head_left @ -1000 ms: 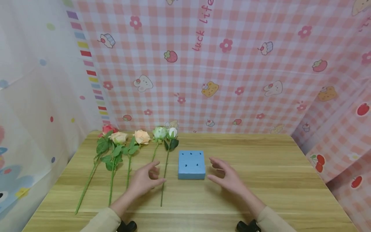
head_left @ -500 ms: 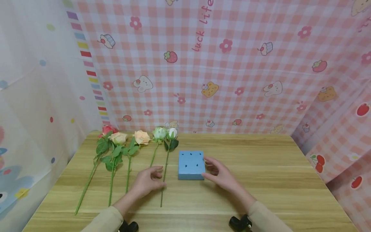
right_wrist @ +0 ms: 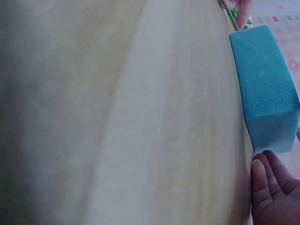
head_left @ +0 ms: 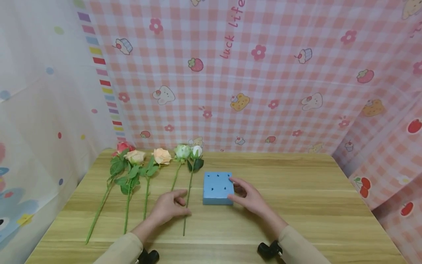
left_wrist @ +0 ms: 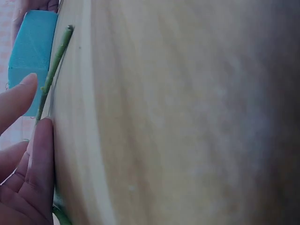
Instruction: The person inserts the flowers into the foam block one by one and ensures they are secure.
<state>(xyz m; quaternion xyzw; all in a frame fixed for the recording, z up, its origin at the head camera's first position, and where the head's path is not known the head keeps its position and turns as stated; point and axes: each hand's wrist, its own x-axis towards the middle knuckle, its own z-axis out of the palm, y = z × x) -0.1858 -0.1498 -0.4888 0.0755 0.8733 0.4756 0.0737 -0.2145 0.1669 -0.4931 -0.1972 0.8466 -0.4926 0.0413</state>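
From the head view, we see a light-blue block (head_left: 217, 183) flat on the wooden table (head_left: 313, 187), its top marked by five small dark holes, three behind two; how deep they go we cannot tell. The right hand (head_left: 249, 197) curves loosely at the block's right side, thumb and fingers apart, covering part of that edge. The left hand (head_left: 167, 207), also relaxed with a wide gap, hangs over the stem of a white rose (head_left: 196, 151) and hides the lower stem of a green rose (head_left: 182, 151).

From the left wrist, we get the block partly behind fingers, with a green stem just past the fingertips; contact is unclear.

From the right wrist, we see the block's smooth sides, fingertips right at its near end, and the right hand cut off by the frame.
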